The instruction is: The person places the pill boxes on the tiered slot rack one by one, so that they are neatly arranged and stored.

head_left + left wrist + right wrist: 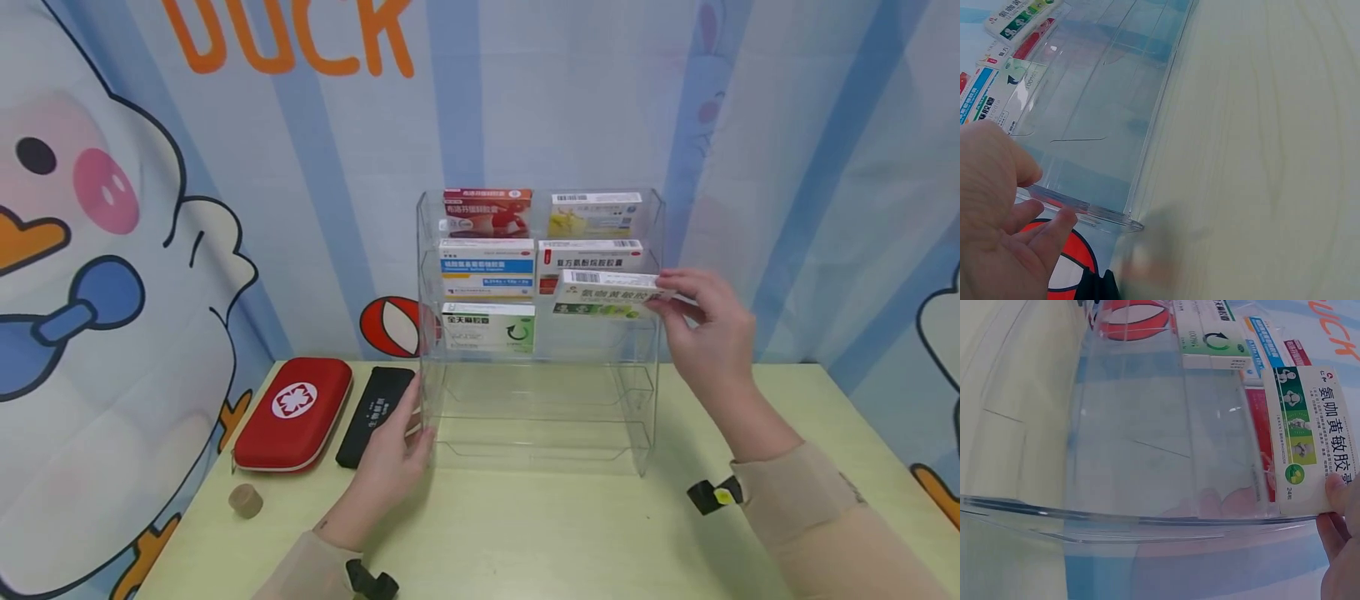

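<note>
A clear plastic tiered rack (pixel 540 433) stands on the table. My left hand (pixel 393 454) grips its left side wall; in the left wrist view the thumb and the fingers (pixel 1054 234) lie on opposite sides of that wall. With my right hand (pixel 708 325) I pinch the right end of a white and green medicine box (pixel 607 293). This box is held tilted in front of a red and white medicine box (pixel 588 254) in the right column. Below the blue and white medicine box (pixel 487 268), a green and white medicine box (pixel 489 327) sits in the left column.
The top tier holds a red medicine box (pixel 487 214) and a yellow and white one (pixel 595 214). Left of the rack lie a black pouch (pixel 375 417), a red zipped case (pixel 292 415) and a small brown cylinder (pixel 245 500). A printed curtain (pixel 555 100) hangs behind.
</note>
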The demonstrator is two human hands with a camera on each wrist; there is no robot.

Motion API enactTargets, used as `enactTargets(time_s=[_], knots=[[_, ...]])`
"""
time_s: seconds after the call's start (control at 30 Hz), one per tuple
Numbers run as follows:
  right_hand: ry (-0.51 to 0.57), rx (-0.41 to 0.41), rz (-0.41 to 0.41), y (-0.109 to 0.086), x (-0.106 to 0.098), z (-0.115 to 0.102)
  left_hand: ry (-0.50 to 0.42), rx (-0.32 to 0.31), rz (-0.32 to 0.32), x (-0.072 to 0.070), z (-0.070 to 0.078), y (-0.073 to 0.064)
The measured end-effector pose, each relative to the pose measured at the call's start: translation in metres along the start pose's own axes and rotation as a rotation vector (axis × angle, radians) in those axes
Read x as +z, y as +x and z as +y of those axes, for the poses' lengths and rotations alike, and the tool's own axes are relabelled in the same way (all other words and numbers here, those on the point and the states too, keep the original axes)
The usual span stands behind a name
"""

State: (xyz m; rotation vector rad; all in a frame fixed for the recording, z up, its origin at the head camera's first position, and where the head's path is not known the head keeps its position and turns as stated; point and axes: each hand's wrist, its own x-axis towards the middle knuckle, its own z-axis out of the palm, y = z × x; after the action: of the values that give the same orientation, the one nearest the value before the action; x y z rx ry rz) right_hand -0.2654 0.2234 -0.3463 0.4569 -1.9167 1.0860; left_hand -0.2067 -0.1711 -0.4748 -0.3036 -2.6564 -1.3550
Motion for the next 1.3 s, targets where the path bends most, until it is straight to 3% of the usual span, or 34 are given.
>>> enactTargets(time_s=[0.37,0.67,1.3], knots=[[-0.253,-0.075,-0.057,-0.015,0.006,0.007,-0.001,-0.003,0.002,-0.003,0.001,0.000],[-0.328,-0.213,-0.057,-0.022,0.008,0.008,0.003,0.005,0.007,-0.002,0.000,0.002],[-0.375,-0.125,-0.105,-0.015,0.014,0.000,-0.003,0.001,0.009,0.000,-0.001,-0.001]])
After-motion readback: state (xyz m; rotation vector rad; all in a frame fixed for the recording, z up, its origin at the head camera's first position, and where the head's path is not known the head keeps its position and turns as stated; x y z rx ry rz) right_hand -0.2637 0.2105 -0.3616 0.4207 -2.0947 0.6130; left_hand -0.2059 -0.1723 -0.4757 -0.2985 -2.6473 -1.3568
